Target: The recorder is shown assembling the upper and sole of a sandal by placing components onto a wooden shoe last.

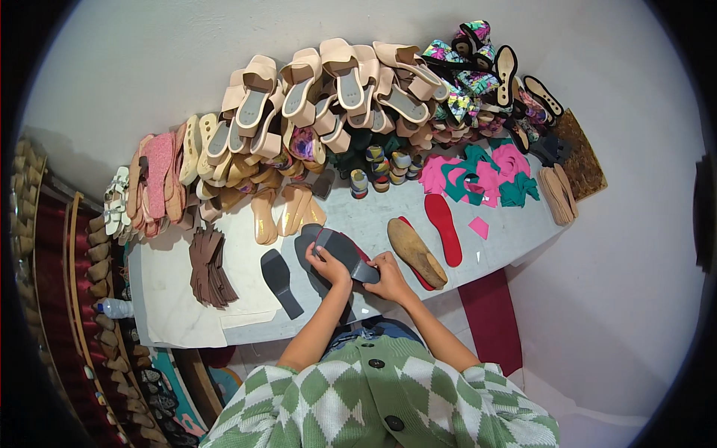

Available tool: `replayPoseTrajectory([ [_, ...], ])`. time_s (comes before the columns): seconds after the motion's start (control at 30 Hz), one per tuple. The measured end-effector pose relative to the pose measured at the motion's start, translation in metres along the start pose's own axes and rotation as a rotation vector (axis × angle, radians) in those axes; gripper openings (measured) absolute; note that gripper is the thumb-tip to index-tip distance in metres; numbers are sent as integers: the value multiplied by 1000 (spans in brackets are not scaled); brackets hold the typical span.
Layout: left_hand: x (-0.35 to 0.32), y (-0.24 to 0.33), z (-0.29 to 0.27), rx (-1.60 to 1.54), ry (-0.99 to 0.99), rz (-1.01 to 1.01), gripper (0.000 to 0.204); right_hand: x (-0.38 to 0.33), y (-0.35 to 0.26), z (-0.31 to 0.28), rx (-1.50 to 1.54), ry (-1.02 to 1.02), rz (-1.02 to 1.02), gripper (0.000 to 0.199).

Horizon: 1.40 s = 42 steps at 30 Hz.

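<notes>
Between both hands is a dark grey shoe sole [341, 252], held tilted above the near edge of the table. My left hand [328, 266] is closed on its left side, fingers over the upper face. At the heel end my right hand [388, 277] grips the edge with the thumb and bent fingers. Red shows along the sole's rim; what it belongs to is partly hidden. Other dark soles [304, 243] lie just beneath and left of it, and a single dark sole [279, 278] lies farther left. To the right rest a brown shoe last [415, 252] on a red piece and a red insole [444, 230].
Beige heeled sandals [346, 75] are piled along the table's back, with patterned sandals [478, 82] at right. Pink and teal scraps [478, 179], tan insoles [299, 209] and brown strips [210, 266] lie on the table [351, 205]. A bottle [115, 308] and shelves of lasts stand left.
</notes>
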State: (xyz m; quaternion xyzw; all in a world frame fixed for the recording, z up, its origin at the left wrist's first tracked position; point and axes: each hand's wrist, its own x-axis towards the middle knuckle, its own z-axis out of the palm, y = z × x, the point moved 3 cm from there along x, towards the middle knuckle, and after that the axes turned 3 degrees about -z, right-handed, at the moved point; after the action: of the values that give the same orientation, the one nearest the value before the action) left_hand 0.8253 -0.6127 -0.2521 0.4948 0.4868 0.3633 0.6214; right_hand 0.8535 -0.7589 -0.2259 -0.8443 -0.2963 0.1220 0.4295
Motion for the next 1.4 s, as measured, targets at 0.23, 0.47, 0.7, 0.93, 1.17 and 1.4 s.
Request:
replayPoseTrajectory([
  [0.23,10,-14,2,-71,-10,-32,23,6,-5,-5,-39,-9,-66,47],
  [0.47,11,-17,0,-26,0,3,26,12,-6,-6,-77,-137,3,48],
  [0.7,3,-1,2,42,-17,32,26,12,-5,-11,96,-128,110,54],
  [0.93,13,-14,0,37,-40,39,25,-4,-12,-1,-55,74,-53,55],
  [1.17,8,-7,3,16,-43,32,24,-13,-9,8,-65,173,-46,58],
  [1.4,47,-25,1,118,-190,163,30,-23,-9,15,-46,246,5,60],
])
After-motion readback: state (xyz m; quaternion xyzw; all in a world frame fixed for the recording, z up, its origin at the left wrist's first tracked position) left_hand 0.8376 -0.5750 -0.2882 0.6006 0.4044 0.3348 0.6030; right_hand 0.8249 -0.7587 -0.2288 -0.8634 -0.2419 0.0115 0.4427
